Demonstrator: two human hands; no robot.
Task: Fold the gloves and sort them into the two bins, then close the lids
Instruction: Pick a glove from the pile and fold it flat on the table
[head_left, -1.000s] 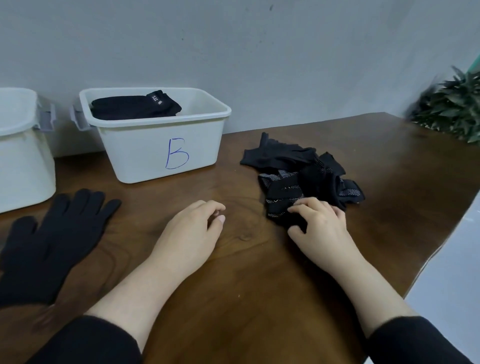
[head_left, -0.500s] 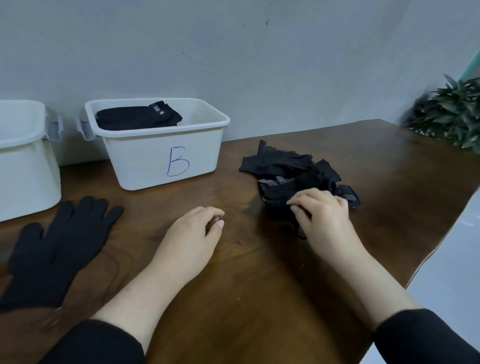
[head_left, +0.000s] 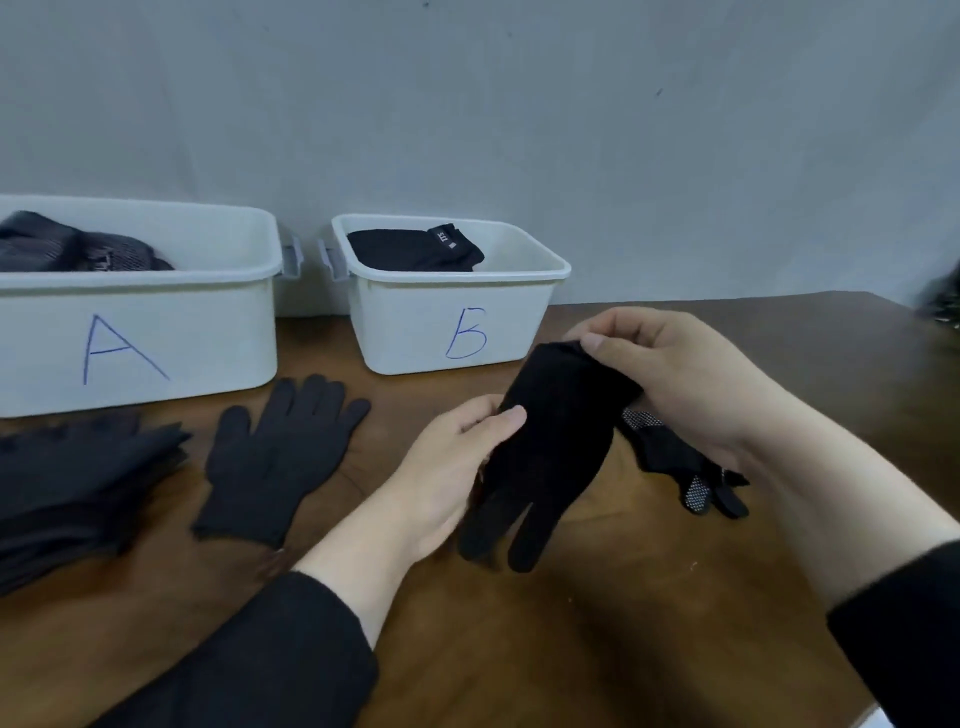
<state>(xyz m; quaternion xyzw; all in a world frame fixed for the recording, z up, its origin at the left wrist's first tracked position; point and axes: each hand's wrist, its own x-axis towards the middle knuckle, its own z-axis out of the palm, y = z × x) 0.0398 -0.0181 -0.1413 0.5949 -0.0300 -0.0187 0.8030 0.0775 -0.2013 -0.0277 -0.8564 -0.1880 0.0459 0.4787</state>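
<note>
as the held glove (head_left: 550, 447) hangs cuff-up, fingertips toward me, my right hand (head_left: 691, 384) pinches its cuff, my left hand (head_left: 447, 478) grips its left edge; bin b (head_left: 447, 312) lies just beyond.

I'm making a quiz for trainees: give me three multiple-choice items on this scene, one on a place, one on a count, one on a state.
1. Where does the flat knit glove lie?
A in bin B
B on the table before the bins
C on the plant

2. How many white bins show?
A one
B two
C four

3. What is the held glove's state?
A gripped by both hands
B lying in bin A
C draped over a bin rim

Key: B, it lies on the wood table; B, bin A and bin B; A, left hand and right hand pinch it.
</note>
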